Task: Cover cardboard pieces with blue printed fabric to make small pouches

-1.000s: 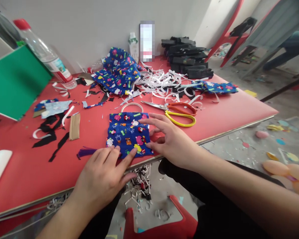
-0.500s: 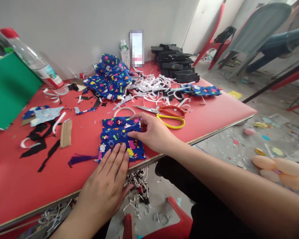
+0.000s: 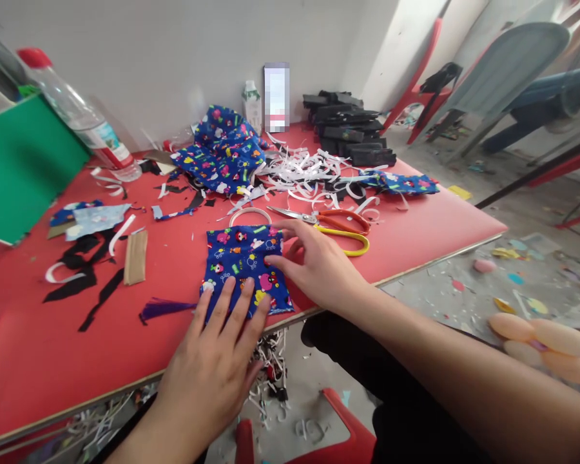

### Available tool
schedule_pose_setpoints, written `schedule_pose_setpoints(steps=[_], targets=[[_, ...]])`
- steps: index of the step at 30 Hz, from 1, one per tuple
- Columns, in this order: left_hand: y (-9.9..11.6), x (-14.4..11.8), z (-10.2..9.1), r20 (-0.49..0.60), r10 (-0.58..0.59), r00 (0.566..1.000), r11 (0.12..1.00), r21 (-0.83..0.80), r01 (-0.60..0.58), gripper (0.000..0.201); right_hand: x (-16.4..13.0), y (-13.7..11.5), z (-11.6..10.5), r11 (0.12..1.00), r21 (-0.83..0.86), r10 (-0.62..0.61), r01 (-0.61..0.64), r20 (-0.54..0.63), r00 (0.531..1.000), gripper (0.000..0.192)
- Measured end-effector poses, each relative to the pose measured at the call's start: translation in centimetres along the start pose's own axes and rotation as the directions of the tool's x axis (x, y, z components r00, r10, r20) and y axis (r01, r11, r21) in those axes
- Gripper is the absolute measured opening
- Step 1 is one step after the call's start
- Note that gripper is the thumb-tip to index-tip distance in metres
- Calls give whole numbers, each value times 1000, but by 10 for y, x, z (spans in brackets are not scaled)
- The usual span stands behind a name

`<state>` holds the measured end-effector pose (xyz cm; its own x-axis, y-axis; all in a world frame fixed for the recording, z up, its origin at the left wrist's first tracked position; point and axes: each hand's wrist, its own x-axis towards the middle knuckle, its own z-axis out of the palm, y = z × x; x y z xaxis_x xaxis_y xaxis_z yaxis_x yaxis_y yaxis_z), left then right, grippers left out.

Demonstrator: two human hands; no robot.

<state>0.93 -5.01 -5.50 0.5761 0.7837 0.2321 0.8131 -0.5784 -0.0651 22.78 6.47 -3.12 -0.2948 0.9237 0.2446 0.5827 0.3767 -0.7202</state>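
Note:
A squarish piece of blue cartoon-print fabric (image 3: pixel 244 258) lies flat near the table's front edge. My left hand (image 3: pixel 217 348) rests on its lower part, fingers spread. At its right side is my right hand (image 3: pixel 314 264), fingers curved and apart, thumb and fingertips at the cloth's edge with nothing gripped. A purple tassel (image 3: pixel 169 308) sticks out to the left from under the cloth. Behind the cloth sits a roll of white tape (image 3: pixel 250 211), partly hidden. Scissors (image 3: pixel 341 225) with one orange and one yellow handle lie just beyond my right hand.
On the red table (image 3: pixel 125 348) are a crumpled print cloth (image 3: pixel 222 154), white strip scraps (image 3: pixel 304 167), a black stack (image 3: pixel 352 129), a plastic bottle (image 3: pixel 91 129), a phone (image 3: pixel 276 96) and a tan strip (image 3: pixel 136 258). A red chair (image 3: pixel 343 432) stands below the edge.
My left fingers have spread wider apart on the fabric, and the cloth lies flatter, its crease smoothed. The whole view has shifted slightly.

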Motion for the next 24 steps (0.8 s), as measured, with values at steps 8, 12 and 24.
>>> schedule_pose_setpoints(steps=[8, 12, 24], targets=[[0, 0, -2, -20, 6, 1000, 1000, -10, -6, 81, -23, 24, -31, 882, 171, -470, 438, 351, 810, 35], [0, 0, -2, -10, -6, 1000, 1000, -24, 6, 77, -19, 33, -25, 845, 210, -535, 491, 321, 782, 22], [1, 3, -3, 30, -22, 999, 999, -37, 23, 73, -20, 28, -24, 813, 98, -571, 575, 334, 750, 16]])
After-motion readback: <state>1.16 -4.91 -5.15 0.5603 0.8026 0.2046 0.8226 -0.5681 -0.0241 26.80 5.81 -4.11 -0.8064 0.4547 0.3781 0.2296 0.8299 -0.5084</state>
